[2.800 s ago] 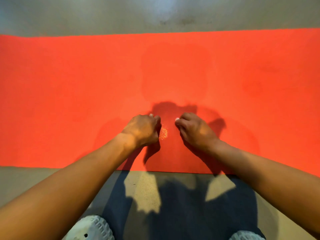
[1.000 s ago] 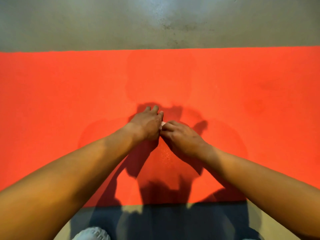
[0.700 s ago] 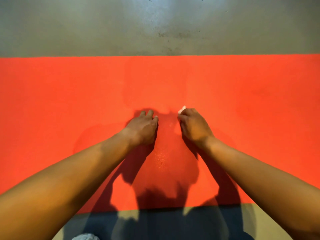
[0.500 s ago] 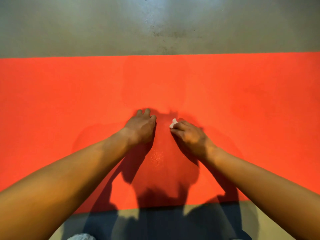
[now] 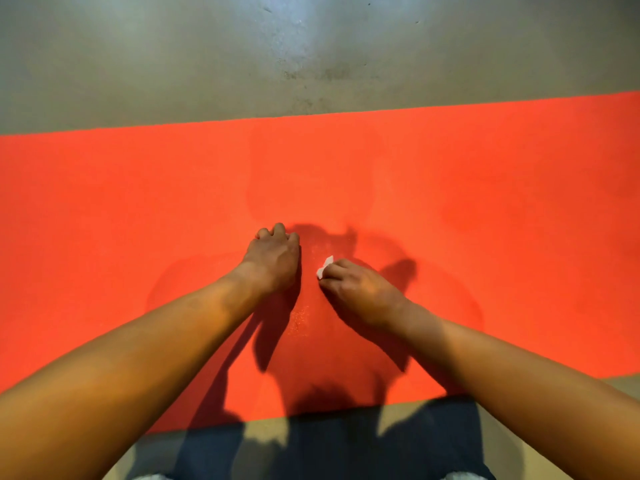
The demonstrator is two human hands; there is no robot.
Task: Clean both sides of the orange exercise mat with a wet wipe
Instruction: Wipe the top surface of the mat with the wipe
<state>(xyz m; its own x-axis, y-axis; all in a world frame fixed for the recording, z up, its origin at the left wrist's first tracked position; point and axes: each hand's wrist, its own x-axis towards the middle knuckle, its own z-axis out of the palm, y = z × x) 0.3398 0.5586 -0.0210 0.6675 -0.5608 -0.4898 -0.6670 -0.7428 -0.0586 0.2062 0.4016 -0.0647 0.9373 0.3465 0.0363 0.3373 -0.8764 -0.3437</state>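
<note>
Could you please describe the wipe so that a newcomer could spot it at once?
Start at the orange mat lying across the grey floor. Near its middle, the right hand pinches the wipe: the only white scrap on the orange.

A smooth grey concrete floor (image 5: pixel 138 64) fills the far side and shows again at the near edge. A pale glare (image 5: pixel 301 26) shines on it, dark scuffs (image 5: pixel 332 75) just below.
</note>
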